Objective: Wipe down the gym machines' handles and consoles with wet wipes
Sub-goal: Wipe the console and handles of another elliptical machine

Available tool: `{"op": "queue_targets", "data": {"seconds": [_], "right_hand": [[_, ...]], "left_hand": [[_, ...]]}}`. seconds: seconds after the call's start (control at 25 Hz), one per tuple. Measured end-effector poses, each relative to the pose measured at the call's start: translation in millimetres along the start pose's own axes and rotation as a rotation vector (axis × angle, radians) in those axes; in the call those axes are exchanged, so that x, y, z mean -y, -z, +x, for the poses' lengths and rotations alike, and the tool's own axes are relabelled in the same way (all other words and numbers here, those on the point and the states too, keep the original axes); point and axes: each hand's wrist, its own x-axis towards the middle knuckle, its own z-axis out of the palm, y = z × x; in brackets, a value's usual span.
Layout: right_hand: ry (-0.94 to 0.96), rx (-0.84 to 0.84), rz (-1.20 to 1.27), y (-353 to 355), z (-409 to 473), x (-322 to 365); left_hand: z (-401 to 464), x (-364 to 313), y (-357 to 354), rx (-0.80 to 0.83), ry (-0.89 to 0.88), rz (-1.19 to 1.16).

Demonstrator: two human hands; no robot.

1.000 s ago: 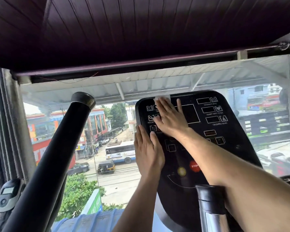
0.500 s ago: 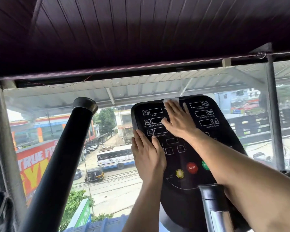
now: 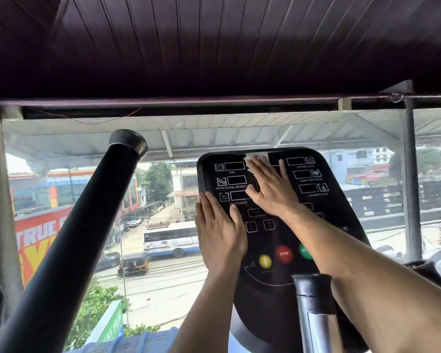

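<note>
— Where's the wipe?
— At the top middle of the black console (image 3: 339,225), right of centre in the frame. The white wet wipe (image 3: 255,158) lies flat against the panel, pinned under the fingertips of the right hand (image 3: 270,188).
— Gripped?
— No. The right hand's fingers are straight and spread, pressing the wipe onto the console face between the display windows.
— And the left hand (image 3: 220,230)?
— Flat too, fingers straight and together, laid along the console's left edge beside the "resistance" label. It holds nothing.
— Anything else nearby?
— A yellow button (image 3: 264,261) and a red stop button (image 3: 284,254) sit below the hands. A thick black handle (image 3: 82,238) slants across the left of the frame, and a chrome-and-black post (image 3: 313,301) rises at the lower right.
</note>
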Motion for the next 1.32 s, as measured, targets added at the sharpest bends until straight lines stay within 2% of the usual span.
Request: {"op": "queue_targets", "data": {"seconds": [0.08, 0.16, 0.24, 0.28, 0.36, 0.44, 0.52, 0.6, 0.64, 0.68, 0.76, 0.84, 0.88, 0.96, 1.04, 1.08, 1.16, 1.24, 1.32], "right_hand": [[0.063, -0.035, 0.042, 0, -2, 0], [0.076, -0.228, 0.043, -3, -7, 2], [-0.053, -0.382, 0.013, -4, -6, -2], [-0.143, -0.350, 0.010, -3, -6, -5], [-0.223, -0.155, -0.020, -1, -2, -8], [-0.106, -0.052, -0.023, 1, 1, -5], [-0.006, -0.147, 0.013, -2, -7, -2], [-0.059, -0.307, 0.008, -3, -8, -2], [-0.125, -0.336, 0.018, -2, -5, -4], [-0.204, -0.286, 0.035, 1, -3, -5], [-0.325, -0.079, 0.013, 1, 2, -10], [-0.273, 0.021, -0.039, 0, 5, -13], [-0.215, -0.002, -0.016, 1, 5, -12], [-0.138, -0.149, 0.048, 2, -1, -8], [-0.200, -0.266, 0.015, -1, -3, -8], [-0.270, -0.242, -0.007, -1, -2, -9], [-0.399, -0.060, -0.041, -1, 4, -10], [-0.434, 0.098, -0.039, 0, 10, -11], [-0.423, 0.180, -0.034, 5, 8, -12]], "left_hand": [[2, -1, -2, 0.000, 0.000, 0.024], [0, 1, -2, -0.003, -0.008, 0.051], [0, 2, -1, 0.003, -0.004, 0.063], [0, 2, -1, 0.014, -0.002, 0.066], [-1, 1, -1, 0.014, -0.003, 0.065], [1, 1, -4, -0.006, -0.006, 0.068], [1, 3, -4, -0.002, -0.010, 0.075], [0, 4, -4, 0.001, -0.011, 0.075], [1, 3, -4, -0.005, -0.008, 0.070], [1, 2, -5, -0.006, -0.006, 0.069], [0, 2, -6, -0.012, -0.016, 0.077], [1, 2, -8, -0.025, -0.021, 0.090], [2, 2, -7, -0.025, -0.018, 0.098], [1, 1, -7, -0.014, -0.012, 0.107], [-1, 1, -7, -0.010, -0.012, 0.109], [-1, 0, -6, -0.008, -0.010, 0.112], [-1, 0, -5, -0.001, -0.013, 0.133], [-1, -1, -5, 0.005, -0.031, 0.155], [0, -1, -5, 0.014, -0.049, 0.168]]}}
